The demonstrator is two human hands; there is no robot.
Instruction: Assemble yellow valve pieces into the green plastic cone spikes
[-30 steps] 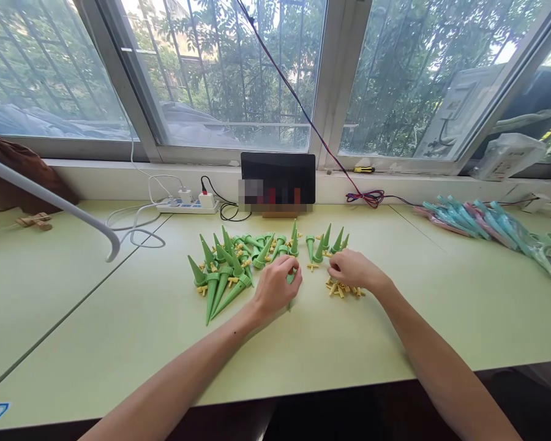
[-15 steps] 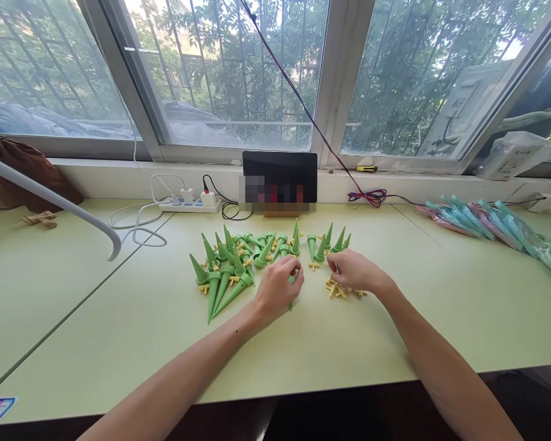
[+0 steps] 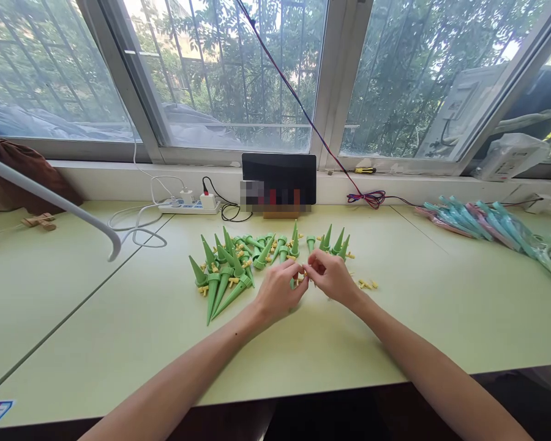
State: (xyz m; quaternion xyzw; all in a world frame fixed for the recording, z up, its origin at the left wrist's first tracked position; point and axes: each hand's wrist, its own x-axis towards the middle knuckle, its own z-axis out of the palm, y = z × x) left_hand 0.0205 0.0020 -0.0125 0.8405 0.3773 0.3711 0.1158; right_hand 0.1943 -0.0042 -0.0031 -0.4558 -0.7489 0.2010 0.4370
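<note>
My left hand (image 3: 279, 286) is closed around a green plastic plant-watering spike (image 3: 292, 283), mostly hidden behind the fingers. Meeting it fingertip to fingertip, my right hand (image 3: 334, 279) pinches a small yellow valve piece (image 3: 306, 274), of which only a sliver shows. Loose yellow valve pieces (image 3: 368, 284) lie just right of my right wrist, some of them covered by the hand. To the left, a cluster of green spikes (image 3: 224, 278) with yellow valves stands and lies on the table. More upright green spikes (image 3: 337, 244) are behind my right hand.
The pale green table (image 3: 142, 343) runs under a window. At the back are a dark screen (image 3: 279, 177), a power strip (image 3: 190, 207) and a coil of cable (image 3: 367, 198). Bagged teal and pink items (image 3: 482, 223) lie right; a white curved arm (image 3: 55, 199) reaches in from the left.
My right hand has moved left from the loose yellow pieces to my left hand, bringing a yellow valve piece. The left hand has stayed nearly in place.
</note>
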